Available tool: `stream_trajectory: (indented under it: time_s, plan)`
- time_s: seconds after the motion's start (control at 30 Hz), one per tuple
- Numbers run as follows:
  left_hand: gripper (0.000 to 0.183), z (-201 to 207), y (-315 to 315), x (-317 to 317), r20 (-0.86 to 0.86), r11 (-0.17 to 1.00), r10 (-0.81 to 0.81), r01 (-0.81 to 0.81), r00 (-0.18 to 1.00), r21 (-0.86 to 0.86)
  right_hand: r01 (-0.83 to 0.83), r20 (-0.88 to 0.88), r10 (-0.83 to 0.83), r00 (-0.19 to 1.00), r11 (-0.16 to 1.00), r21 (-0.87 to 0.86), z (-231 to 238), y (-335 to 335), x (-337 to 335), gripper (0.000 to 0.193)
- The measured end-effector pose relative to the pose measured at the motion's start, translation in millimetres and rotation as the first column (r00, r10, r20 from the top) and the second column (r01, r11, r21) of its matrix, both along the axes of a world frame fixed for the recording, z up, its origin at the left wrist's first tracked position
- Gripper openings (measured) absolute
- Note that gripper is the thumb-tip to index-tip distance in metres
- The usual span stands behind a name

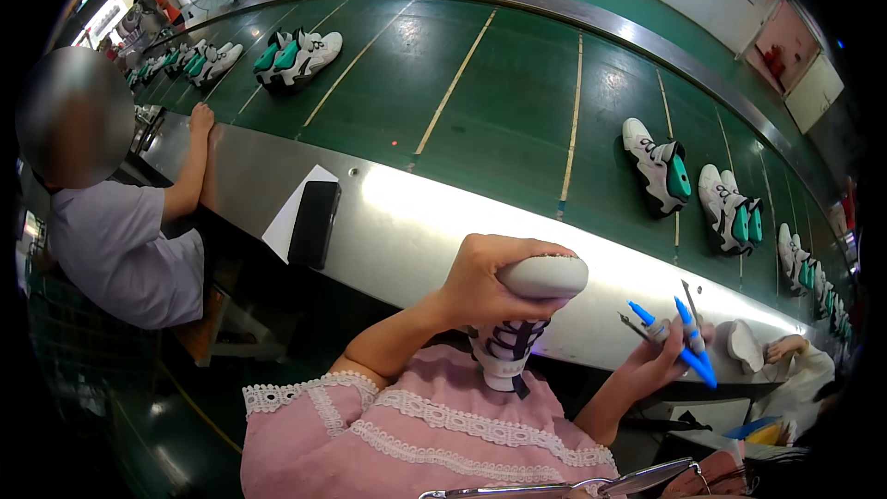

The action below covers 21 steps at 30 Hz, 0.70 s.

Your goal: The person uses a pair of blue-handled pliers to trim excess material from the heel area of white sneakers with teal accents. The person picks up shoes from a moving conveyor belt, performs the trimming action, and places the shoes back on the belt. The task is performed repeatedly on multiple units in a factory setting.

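Observation:
My left hand (476,282) is wrapped round a white sneaker (547,277), fingers and thumb closed on its rounded white end. The sneaker hangs in front of my pink lace-trimmed top, its dark laces (510,340) below the hand and its far end lowermost. To the right, my right hand (658,365) is closed round several slim tools. Among them are pens with blue caps (688,323) and thin pointed metal tools (636,324). This hand is over the near edge of the metal ledge (430,222), apart from the sneaker. Its grip partly hides the tools.
Beyond the ledge runs a green conveyor belt (499,120) carrying white, black and green sneakers (656,166) (296,57). A black phone (315,224) lies on white paper (286,222). At left, a person's hand (201,117) rests at the belt's edge; another person's hand (785,347) is beside a white shoe (745,346).

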<state>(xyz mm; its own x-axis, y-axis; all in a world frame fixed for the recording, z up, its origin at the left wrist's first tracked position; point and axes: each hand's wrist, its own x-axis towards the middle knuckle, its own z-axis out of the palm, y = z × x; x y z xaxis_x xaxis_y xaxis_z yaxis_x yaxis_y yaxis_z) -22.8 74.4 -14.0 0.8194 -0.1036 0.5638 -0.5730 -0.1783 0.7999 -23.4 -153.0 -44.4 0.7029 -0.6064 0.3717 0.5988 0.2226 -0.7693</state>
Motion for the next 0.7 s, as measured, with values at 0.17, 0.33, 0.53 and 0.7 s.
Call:
stream_trajectory:
  time_s: [0.17, 0.33, 0.53, 0.7]
  plan:
    - [0.042, -2.0, 7.2, 3.3, 0.006, 1.000, 0.023, -0.023, 1.000, -0.021, 0.186, 0.389, -0.055, 0.919, 0.934, -0.306, 19.6, 41.6, -12.7, 0.040]
    - [0.042, -4.9, 9.0, 5.0, 0.023, 0.999, 0.032, -0.031, 0.999, -0.029, 0.202, 0.426, 0.020, 0.904, 0.859, -0.469, 23.0, 63.6, -18.3, 0.049]
    - [0.041, -4.4, 10.7, 5.2, 0.014, 0.999, 0.025, -0.025, 1.000, -0.038, 0.255, 0.336, -0.016, 0.942, 0.687, -0.681, 26.6, 64.5, -20.6, 0.048]
    - [0.040, -3.0, 13.2, 3.9, 0.026, 1.000, 0.016, -0.016, 1.000, -0.018, 0.246, 0.410, -0.012, 0.912, 0.817, -0.522, 28.4, 76.9, -17.7, 0.046]
